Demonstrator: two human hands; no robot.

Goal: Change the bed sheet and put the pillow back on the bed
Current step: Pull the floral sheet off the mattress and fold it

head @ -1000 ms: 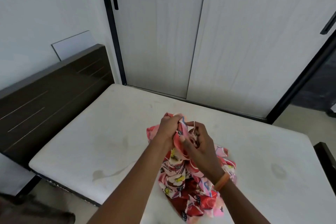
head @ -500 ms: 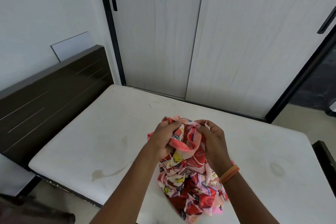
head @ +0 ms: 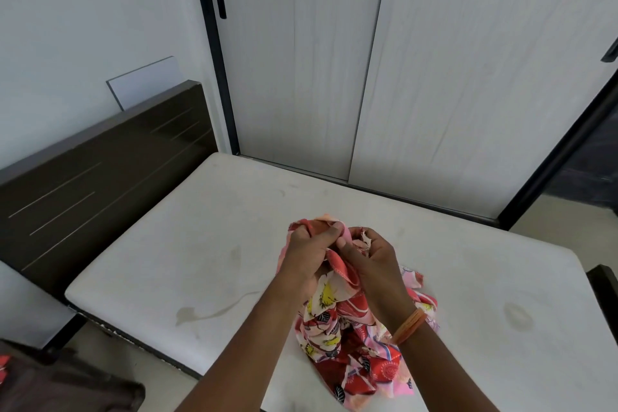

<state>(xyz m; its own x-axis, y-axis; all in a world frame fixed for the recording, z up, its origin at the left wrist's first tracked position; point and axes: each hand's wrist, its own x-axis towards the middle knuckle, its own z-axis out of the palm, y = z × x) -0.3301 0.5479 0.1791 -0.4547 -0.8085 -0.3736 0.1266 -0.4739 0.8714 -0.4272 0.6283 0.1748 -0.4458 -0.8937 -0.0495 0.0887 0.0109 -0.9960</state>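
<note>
- Here, a bunched red, pink and white floral cotton bed sheet [head: 351, 328] sits on the bare white mattress [head: 200, 244], near its front edge, with its top lifted off the surface.
- The left hand [head: 309, 254] grips the raised upper folds, fingers curled tight round the cloth.
- The right hand [head: 374, 261], just beside it and touching it, pinches the sheet's edge between thumb and fingers; an orange band [head: 409, 324] circles that wrist.
- A dark brown wooden headboard [head: 100, 177] stands at the mattress's left end.
- Pale grey sliding wardrobe doors [head: 368, 60] rise behind the bed.
- Faint stains mark the mattress.
</note>
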